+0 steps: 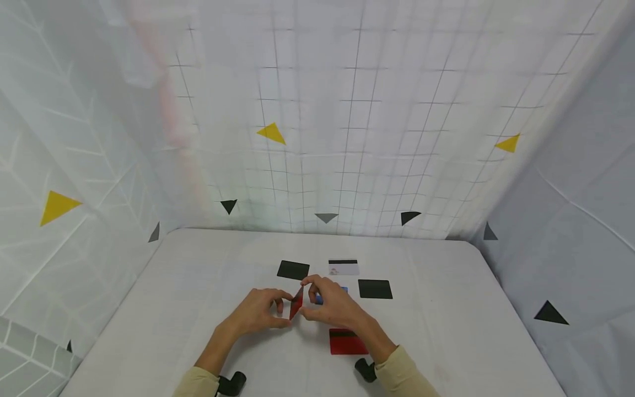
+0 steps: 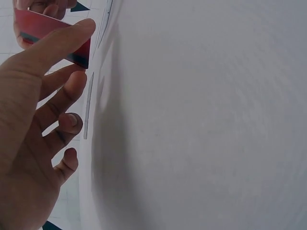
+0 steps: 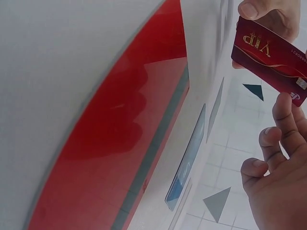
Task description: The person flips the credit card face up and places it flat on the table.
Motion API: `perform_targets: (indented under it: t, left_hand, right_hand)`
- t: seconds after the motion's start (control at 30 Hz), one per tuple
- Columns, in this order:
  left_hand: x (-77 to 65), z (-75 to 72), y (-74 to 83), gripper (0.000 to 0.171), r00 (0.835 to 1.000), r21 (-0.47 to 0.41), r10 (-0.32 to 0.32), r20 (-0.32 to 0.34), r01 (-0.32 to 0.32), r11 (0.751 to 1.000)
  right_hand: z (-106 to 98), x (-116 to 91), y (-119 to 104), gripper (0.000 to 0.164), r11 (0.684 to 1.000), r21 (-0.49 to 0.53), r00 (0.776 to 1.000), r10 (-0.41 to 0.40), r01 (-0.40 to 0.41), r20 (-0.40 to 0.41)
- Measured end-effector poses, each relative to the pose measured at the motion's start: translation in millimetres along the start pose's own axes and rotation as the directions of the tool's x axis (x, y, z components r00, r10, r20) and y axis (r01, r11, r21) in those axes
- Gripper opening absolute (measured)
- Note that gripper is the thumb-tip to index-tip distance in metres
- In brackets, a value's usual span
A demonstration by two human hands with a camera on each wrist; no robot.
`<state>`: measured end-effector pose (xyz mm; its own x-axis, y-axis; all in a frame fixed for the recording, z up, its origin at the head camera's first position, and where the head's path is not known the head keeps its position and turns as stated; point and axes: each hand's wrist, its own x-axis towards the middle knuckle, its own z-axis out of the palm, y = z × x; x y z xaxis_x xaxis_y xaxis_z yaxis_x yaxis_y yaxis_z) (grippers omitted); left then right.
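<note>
A dark red VIP card [image 1: 296,303] stands on edge above the table, between both hands. My left hand [image 1: 258,310] pinches its left side with thumb and forefinger; in the left wrist view the thumb lies across the card's striped back [image 2: 38,24]. From the other side my right hand [image 1: 334,303] holds it between forefinger and thumb. Gold lettering shows on its front [image 3: 261,48] in the right wrist view, where the right thumb is out of frame. Just behind the right hand lies a blue card [image 1: 344,289], partly covered by it.
Flat on the white table [image 1: 446,331] lie a black card [image 1: 293,269], a white card with a dark stripe [image 1: 343,268] and another black card [image 1: 375,289]. A red striped card [image 1: 344,346] lies partly under the right wrist. White sheeting [image 1: 322,182] encloses the back and sides.
</note>
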<state>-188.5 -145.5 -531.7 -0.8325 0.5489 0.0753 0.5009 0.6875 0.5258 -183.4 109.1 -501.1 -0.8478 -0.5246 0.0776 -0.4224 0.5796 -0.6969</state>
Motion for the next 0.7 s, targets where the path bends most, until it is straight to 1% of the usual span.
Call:
perform_targets:
  t: [0.23, 0.5, 0.7]
  left_hand:
    - [3.4, 0.5, 4.2, 0.050, 1.000, 0.003, 0.019, 0.000, -0.019, 1.000]
    - [6.5, 0.8, 8.2, 0.050, 1.000, 0.012, 0.018, 0.007, -0.018, 1.000]
    - [8.6, 2.3, 8.8, 0.050, 1.000, 0.011, 0.023, -0.005, -0.023, 1.000]
  right_hand:
    - [4.0, 0.9, 0.7, 0.058, 1.000, 0.007, 1.000, 0.015, -0.016, 0.011]
    - [10.1, -0.4, 2.5, 0.060, 0.999, 0.043, 1.000, -0.013, 0.012, 0.006]
    - [11.2, -1.3, 3.9, 0.061, 0.996, 0.078, 0.999, -0.032, 0.032, -0.002]
